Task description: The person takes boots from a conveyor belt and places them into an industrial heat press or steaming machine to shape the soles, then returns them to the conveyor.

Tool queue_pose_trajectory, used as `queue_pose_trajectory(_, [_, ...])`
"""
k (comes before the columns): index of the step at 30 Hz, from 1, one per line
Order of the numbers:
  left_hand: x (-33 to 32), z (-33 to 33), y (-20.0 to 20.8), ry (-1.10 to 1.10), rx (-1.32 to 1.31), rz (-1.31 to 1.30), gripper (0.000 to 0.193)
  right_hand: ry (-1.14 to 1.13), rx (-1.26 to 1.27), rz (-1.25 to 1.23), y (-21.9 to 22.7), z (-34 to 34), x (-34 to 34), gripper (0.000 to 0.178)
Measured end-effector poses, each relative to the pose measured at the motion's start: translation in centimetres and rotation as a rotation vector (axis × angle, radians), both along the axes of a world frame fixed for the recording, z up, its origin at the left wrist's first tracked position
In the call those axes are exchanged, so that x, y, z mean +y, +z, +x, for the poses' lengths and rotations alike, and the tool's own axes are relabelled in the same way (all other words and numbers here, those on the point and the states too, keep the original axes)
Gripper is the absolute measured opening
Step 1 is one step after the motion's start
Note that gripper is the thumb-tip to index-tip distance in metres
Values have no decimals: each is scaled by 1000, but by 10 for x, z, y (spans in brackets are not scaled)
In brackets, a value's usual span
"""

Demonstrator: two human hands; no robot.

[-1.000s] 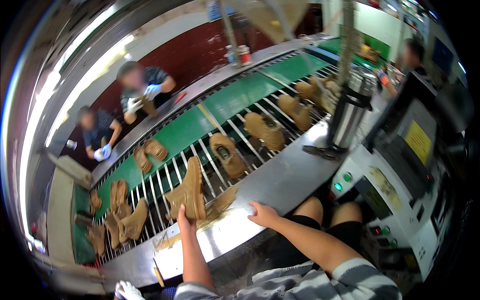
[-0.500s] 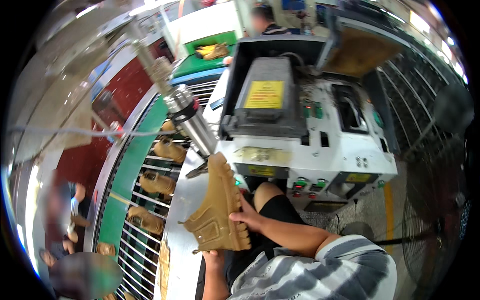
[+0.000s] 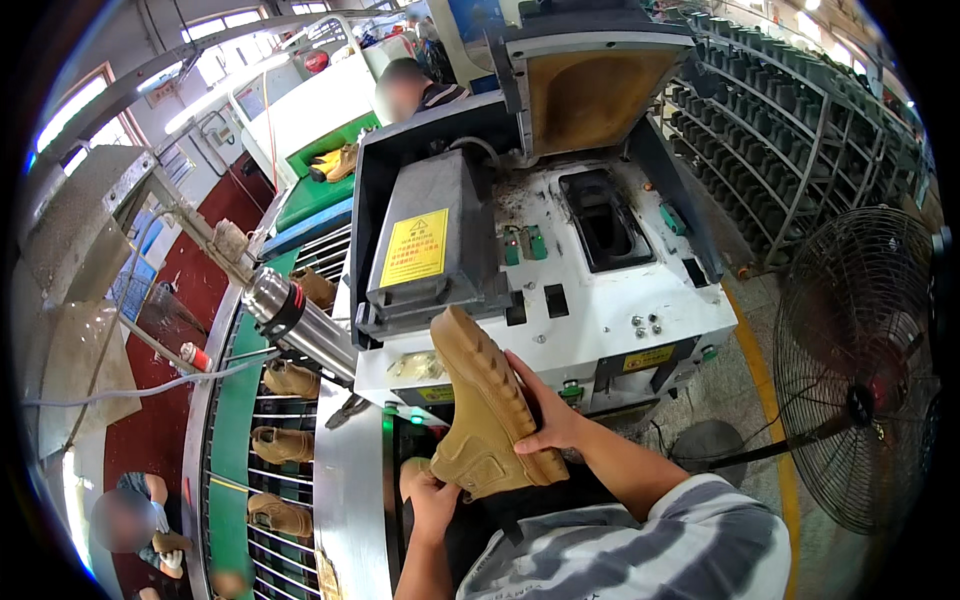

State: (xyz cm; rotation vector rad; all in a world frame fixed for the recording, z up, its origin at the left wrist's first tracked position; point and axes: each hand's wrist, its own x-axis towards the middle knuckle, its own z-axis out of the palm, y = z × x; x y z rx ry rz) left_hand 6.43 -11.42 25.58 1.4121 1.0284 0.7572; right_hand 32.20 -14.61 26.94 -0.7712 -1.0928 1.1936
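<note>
A tan boot [image 3: 480, 435] with a thick lugged sole hangs in front of me, toe pointing up and away. My right hand [image 3: 548, 410] is closed round the sole, its thumb on the side edge and its fingers hidden behind. At the boot's collar, my left hand [image 3: 433, 502] is closed, pinching the upper's edge. Just beyond the boot stands a white machine [image 3: 540, 335] with a raised lid [image 3: 600, 95] and a dark boot-shaped recess [image 3: 603, 222].
Left of me runs a roller conveyor [image 3: 265, 405] carrying several tan shoes [image 3: 282, 444]. A steel thermos [image 3: 300, 320] stands beside the machine. A large fan [image 3: 860, 370] stands right, before racks of dark boots [image 3: 760, 150]. Two other people [image 3: 440, 92] [image 3: 150, 520] are nearby.
My view has swung right and up, showing more of the machine and racks. The boot has tilted, its toe leaning left, and my left hand has moved up to its collar.
</note>
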Motion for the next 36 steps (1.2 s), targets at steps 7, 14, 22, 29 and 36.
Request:
queue_pose_trajectory(7, [-3, 29, -8, -129, -281, -160, 48, 34, -49, 22, 14, 17, -2, 138])
queue_pose_trajectory(14, [17, 71, 7, -316, -458, -155, 55, 19, -228, 66, 23, 40, 10, 139])
queue_pose_trajectory(22, [27, 96, 30, -456, -331, -125, 55, 34, -459, 4, 34, 54, -2, 140])
queue_pose_trajectory(29, [29, 77, -22, -669, -189, 50, 67, 132, -743, -150, 66, 51, -15, 137])
queue_pose_trajectory(36, [23, 95, -11, -643, -296, -137, 66, 71, -777, -232, 68, 57, -16, 136])
